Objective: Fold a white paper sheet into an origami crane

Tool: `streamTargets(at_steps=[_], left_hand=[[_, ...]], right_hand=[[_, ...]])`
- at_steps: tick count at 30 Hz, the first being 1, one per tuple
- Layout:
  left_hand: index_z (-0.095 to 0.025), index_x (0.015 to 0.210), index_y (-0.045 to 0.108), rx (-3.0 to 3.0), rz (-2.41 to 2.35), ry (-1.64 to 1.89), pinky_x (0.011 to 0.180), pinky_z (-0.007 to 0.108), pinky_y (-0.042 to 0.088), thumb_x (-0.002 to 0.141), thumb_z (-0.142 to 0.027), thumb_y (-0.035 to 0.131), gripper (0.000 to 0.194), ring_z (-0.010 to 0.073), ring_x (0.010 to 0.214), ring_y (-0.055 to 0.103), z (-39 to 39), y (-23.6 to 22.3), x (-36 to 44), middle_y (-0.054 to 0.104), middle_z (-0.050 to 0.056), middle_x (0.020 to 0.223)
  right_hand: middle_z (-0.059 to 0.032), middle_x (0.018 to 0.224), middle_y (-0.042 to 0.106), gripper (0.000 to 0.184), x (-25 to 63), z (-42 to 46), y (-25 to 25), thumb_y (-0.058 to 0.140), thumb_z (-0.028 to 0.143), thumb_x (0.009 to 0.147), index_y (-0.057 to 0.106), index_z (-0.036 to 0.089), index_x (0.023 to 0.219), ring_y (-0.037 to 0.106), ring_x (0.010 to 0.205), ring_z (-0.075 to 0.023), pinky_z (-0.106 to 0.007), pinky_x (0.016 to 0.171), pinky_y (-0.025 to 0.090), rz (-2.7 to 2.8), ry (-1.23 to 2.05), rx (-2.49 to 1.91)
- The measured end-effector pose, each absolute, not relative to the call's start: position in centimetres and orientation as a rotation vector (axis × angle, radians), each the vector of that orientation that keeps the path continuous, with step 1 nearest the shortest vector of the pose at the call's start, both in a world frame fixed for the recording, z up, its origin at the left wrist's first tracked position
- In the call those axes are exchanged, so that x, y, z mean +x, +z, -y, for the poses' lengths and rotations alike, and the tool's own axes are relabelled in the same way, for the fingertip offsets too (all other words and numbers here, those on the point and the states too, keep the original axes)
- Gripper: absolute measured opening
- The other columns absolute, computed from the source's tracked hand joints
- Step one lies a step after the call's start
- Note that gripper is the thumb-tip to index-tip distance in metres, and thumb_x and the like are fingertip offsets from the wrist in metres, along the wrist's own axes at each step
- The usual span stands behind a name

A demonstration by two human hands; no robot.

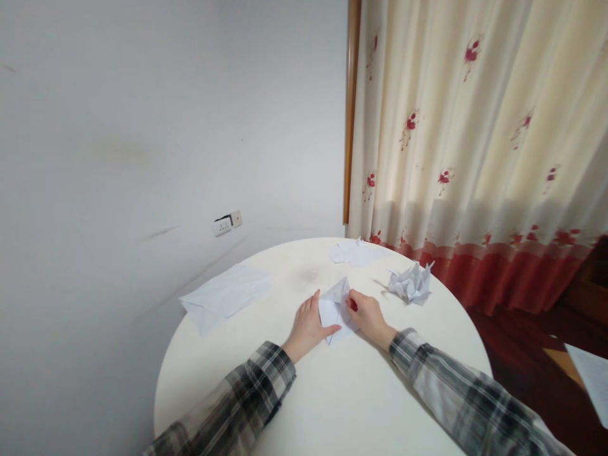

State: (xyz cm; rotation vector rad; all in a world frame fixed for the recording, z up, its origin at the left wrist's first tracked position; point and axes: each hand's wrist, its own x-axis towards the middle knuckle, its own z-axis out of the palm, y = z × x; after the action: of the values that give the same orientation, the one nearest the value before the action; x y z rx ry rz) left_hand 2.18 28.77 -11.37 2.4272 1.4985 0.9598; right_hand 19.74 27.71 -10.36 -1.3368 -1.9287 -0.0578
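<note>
A small folded white paper [336, 310] lies on the round white table [342, 405], with a pointed flap at its top. On its left edge rests my left hand [310, 322], its fingers stretched out and its thumb spread across the lower part of the paper. At the right edge my right hand [368, 314] is closed, fingers curled, pinching the paper near the flap. Part of the paper's right side is hidden behind this hand.
Several pointed folded-paper pieces [412, 284] are clustered at the table's right. White sheets [232, 292] lie at the left, and more paper [356, 252] at the far edge. A wall socket [222, 227] and a flowered curtain [427, 145] are beyond. A sheet [591, 380] shows lower right.
</note>
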Motion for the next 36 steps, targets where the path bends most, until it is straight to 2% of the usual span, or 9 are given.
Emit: streamTargets(at_steps=[3,6,9,12,15,19,24,36], left_hand=[[-0.010,0.126,0.023,2.415,-1.482,0.968,0.093,0.039,0.028,0.052,-0.041,0.070,0.093,0.0288,0.112,0.038,-28.8,-11.5,2.2,0.042,0.017,0.121],[-0.011,0.126,0.023,2.407,-1.459,0.995,0.092,0.040,0.029,0.051,-0.041,0.071,0.094,0.0290,0.112,0.039,-29.0,-11.8,2.1,0.042,0.017,0.121],[-0.010,0.124,0.026,2.392,-1.422,1.066,0.091,0.040,0.031,0.052,-0.041,0.070,0.090,0.0282,0.109,0.041,-29.4,-12.2,2.1,0.044,0.017,0.118],[-0.012,0.117,0.031,2.304,-1.400,1.223,0.087,0.036,0.035,0.063,-0.037,0.064,0.068,0.0228,0.101,0.047,-30.0,-12.5,2.0,0.050,0.013,0.108],[-0.014,0.107,0.038,2.147,-1.421,1.316,0.074,0.029,0.041,0.073,-0.030,0.054,0.041,0.0161,0.080,0.054,-30.4,-12.4,1.8,0.055,0.004,0.085],[-0.016,0.094,0.041,2.034,-1.382,1.228,0.053,0.022,0.038,0.072,-0.025,0.053,0.026,0.0114,0.054,0.049,-30.3,-12.1,1.8,0.045,-0.007,0.057],[-0.017,0.096,0.039,1.954,-1.243,1.160,0.043,0.018,0.029,0.069,-0.015,0.051,0.029,0.0088,0.044,0.042,-30.0,-11.7,2.2,0.040,-0.010,0.049],[-0.015,0.105,0.037,1.973,-0.969,1.164,0.050,0.019,0.035,0.069,-0.017,0.054,0.040,0.0089,0.051,0.046,-29.8,-11.7,2.4,0.046,-0.007,0.057]], right_hand=[[0.0012,0.061,0.054,0.004,19.6,-27.3,-10.1,0.044,0.018,0.075,0.047,0.018,0.073,0.048,0.054,-0.0101,-0.018,0.053,0.031,2.031,0.017,-1.274],[0.0000,0.070,0.058,0.009,19.4,-27.1,-9.9,0.044,0.020,0.078,0.050,0.018,0.085,0.052,0.060,-0.0107,-0.018,0.056,0.034,2.151,0.091,-1.205],[-0.0014,0.072,0.059,0.011,19.4,-27.0,-9.8,0.045,0.019,0.078,0.053,0.018,0.085,0.053,0.063,-0.0115,-0.019,0.059,0.035,2.242,0.065,-1.189],[-0.0022,0.072,0.059,0.012,19.4,-27.1,-9.8,0.046,0.017,0.077,0.057,0.018,0.081,0.053,0.065,-0.0119,-0.020,0.061,0.036,2.291,0.043,-1.157],[-0.0024,0.076,0.061,0.016,19.5,-27.2,-9.9,0.044,0.013,0.076,0.058,0.018,0.082,0.054,0.069,-0.0118,-0.020,0.065,0.037,2.310,0.054,-1.081],[-0.0024,0.079,0.062,0.021,19.6,-27.3,-10.1,0.044,0.009,0.073,0.059,0.018,0.084,0.054,0.071,-0.0122,-0.020,0.067,0.039,2.297,0.079,-1.081],[-0.0012,0.078,0.062,0.025,19.7,-27.6,-10.3,0.042,0.004,0.070,0.061,0.019,0.078,0.054,0.076,-0.0120,-0.021,0.072,0.039,2.308,0.110,-1.043],[-0.0016,0.078,0.060,0.026,19.8,-27.7,-10.5,0.043,0.003,0.069,0.063,0.019,0.076,0.053,0.077,-0.0119,-0.021,0.073,0.040,2.298,0.150,-0.996]])
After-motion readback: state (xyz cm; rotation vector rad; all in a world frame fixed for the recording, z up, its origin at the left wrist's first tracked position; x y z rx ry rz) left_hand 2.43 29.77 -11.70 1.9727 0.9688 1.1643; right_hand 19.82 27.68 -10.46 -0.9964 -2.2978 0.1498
